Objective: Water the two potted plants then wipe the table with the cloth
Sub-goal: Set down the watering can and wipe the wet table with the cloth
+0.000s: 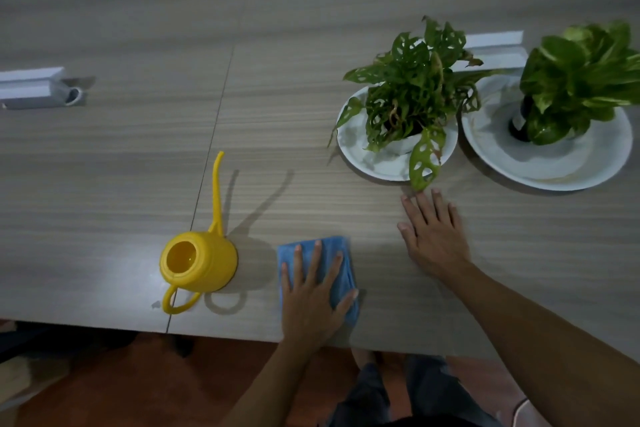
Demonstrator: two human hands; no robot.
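Note:
A folded blue cloth (pixel 332 250) lies near the table's front edge, and my left hand (pixel 313 291) presses flat on it with fingers spread. My right hand (pixel 434 234) rests flat on the bare wooden table (pixel 138 166), fingers apart, just in front of the left plant. A holey-leaved potted plant (pixel 412 94) stands on a white plate (pixel 360 152). To its right a broad-leaved plant (pixel 581 76) in a dark pot stands on a larger white plate (pixel 554 163). The yellow watering can (pixel 199 260) stands left of the cloth, its long spout pointing away from me.
A white cable box (pixel 33 87) sits at the far left of the table, and another white box (pixel 495 45) lies behind the plants. A seam (pixel 214 128) runs across the tabletop. The table's front edge is close to my body, with red floor below.

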